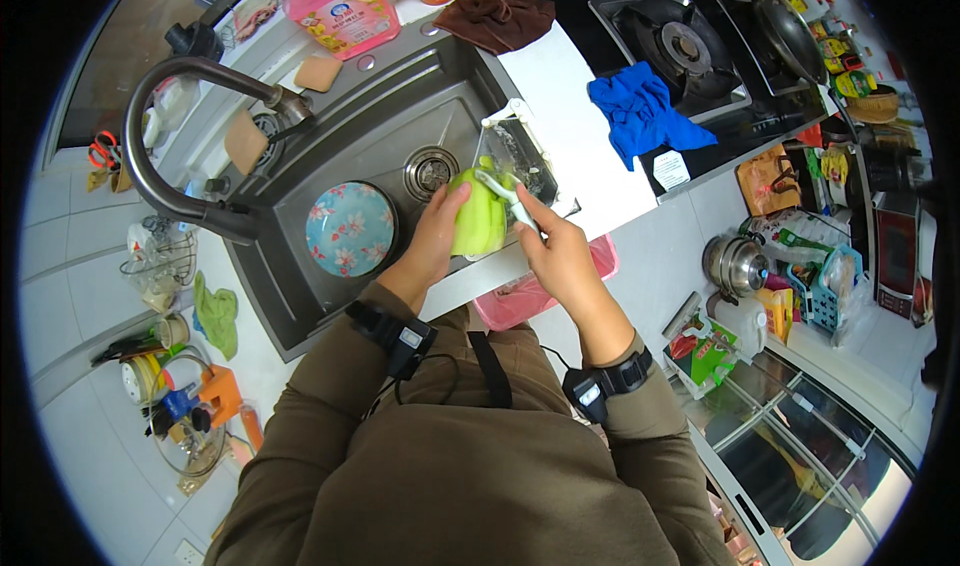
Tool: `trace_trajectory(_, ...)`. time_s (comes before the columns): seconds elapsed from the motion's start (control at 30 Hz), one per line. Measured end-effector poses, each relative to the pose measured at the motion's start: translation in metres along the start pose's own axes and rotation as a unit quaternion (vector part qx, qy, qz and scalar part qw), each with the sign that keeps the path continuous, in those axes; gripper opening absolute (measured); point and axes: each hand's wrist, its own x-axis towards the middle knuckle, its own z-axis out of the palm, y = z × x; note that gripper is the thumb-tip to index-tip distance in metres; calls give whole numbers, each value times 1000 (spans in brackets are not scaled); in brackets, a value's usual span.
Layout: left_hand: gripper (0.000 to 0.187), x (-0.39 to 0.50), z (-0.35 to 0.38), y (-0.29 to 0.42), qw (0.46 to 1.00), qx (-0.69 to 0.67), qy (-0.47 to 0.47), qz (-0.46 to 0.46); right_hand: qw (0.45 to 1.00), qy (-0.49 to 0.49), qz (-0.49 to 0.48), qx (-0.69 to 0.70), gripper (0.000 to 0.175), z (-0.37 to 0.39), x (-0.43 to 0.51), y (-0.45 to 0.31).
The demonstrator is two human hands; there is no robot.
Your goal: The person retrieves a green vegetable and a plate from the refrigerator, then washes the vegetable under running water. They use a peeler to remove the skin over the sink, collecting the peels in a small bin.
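Note:
My left hand [430,239] grips a pale green, partly peeled vegetable [478,224], perhaps a gourd, over the sink's front right edge. A peeler [516,204] with a pale handle is in my right hand [556,245], its head touching the vegetable's upper part. Just behind the vegetable, a dark rectangular tray or board [529,162] with a white frame carries wet residue. A blue floral bowl or plate [350,228] lies in the grey sink [300,296], left of the drain strainer [430,174].
A curved metal faucet [139,142] arches over the sink's left side. Pink bottle [345,14] and brown cloth [499,18] stand behind. A blue cloth [649,115] lies between counter and gas stove [686,48]. Below the counter edge is a pink-lined bin [517,305].

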Motion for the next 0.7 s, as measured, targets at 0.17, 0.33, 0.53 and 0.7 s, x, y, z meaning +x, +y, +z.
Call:
trace_trajectory(0.17,39,-9,-2,-7,997,20,-48,-64,968,-58,201,137,51,2,33,20)
trace_trajectory(0.33,43,-3,-11,0,993,-46,-66,-88,934,-31,281,220,53,1,29,12)
trace_trajectory(0.53,47,10,-4,7,994,-73,15,-77,998,-48,-33,-11,54,-6,-12,-17)
trace_trajectory(0.7,48,24,4,7,992,-90,76,-34,994,-104,3,-18,52,-21,-37,-34)
